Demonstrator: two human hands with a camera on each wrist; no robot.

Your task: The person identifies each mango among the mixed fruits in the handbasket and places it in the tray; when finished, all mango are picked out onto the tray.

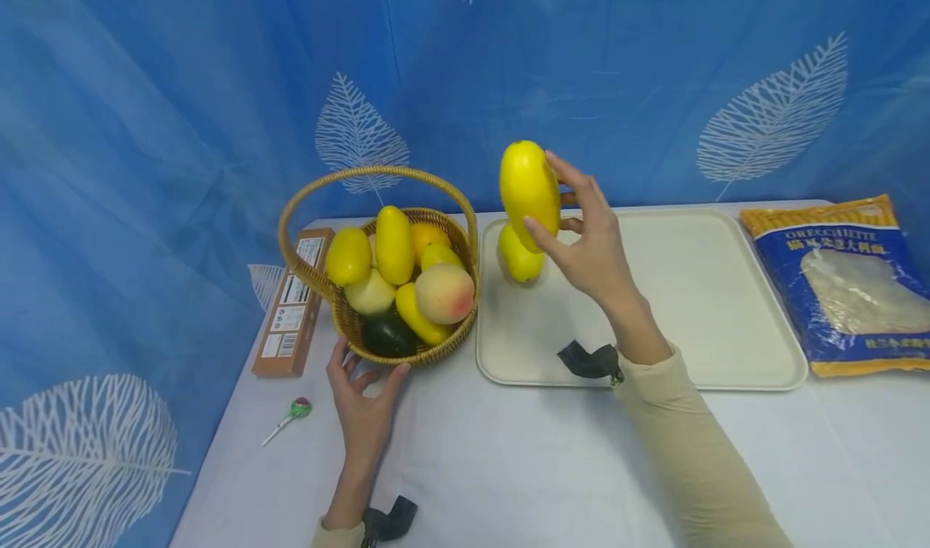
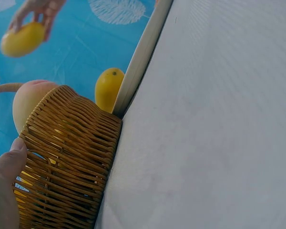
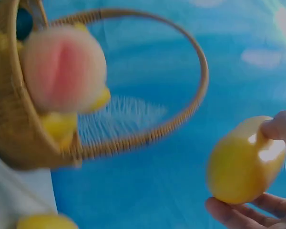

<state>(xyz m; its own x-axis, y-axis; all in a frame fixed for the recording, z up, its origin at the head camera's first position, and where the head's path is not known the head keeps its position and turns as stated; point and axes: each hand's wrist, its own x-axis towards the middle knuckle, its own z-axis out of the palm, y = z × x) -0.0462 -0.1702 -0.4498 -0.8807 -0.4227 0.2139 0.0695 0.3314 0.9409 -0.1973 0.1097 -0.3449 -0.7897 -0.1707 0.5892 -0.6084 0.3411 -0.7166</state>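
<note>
Inside the wicker basket (image 2: 71, 157) lies mixed fruit (image 1: 395, 245).

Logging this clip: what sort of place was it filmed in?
Probably a staged tabletop set: a blue leaf-print curtain hangs behind a white-covered table, on which a wicker basket of fruit stands beside a pale tray.

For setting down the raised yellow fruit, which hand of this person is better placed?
Right, most likely: the right hand holds the yellow fruit in the air, while the left hand touches the near side of the basket, away from that fruit.
</note>
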